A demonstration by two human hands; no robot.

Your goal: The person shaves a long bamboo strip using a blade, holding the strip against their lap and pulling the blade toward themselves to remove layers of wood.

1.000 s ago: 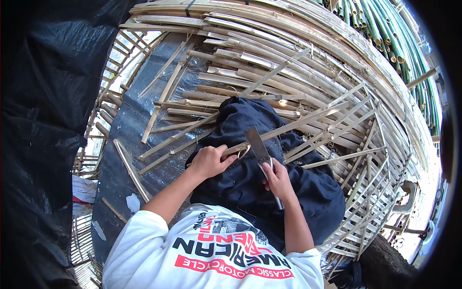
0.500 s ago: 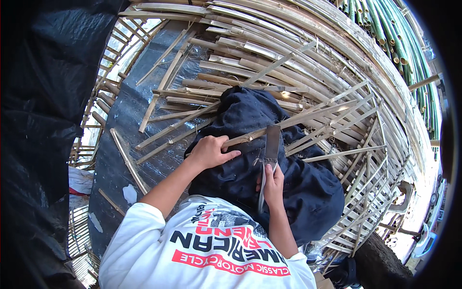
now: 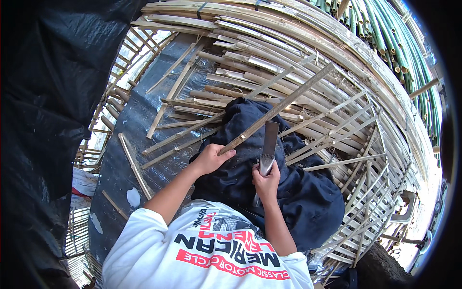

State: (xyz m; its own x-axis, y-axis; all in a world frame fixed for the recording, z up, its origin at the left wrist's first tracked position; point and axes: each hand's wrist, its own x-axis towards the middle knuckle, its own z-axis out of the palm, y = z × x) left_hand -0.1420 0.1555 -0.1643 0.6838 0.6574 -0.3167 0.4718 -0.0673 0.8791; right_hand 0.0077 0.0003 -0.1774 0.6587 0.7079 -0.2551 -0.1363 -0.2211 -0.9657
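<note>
My left hand (image 3: 212, 159) is closed around the near end of a long bamboo strip (image 3: 284, 105), which slants away up to the right over the dark cloth on my lap (image 3: 245, 115). In my right hand (image 3: 267, 180) is a broad-bladed knife (image 3: 270, 139), its blade pointing away from me and its metal handle running down through my fist. The blade stands just to the right of the strip, apart from it. Fibres cling near the base of the blade.
Split bamboo pieces (image 3: 269, 62) lie in a wide stack ahead. Several cut strips (image 3: 337, 135) cross at the right beside a bamboo lattice (image 3: 365, 202). Dark sheeting (image 3: 125, 164) spreads at the left, below a hanging black tarp (image 3: 43, 120). Green bamboo poles (image 3: 380, 33) are at the far right.
The bamboo strip has swung up and to the left, away from the knife blade. My right hand has shifted slightly left with the knife. The whole view has tilted a little.
</note>
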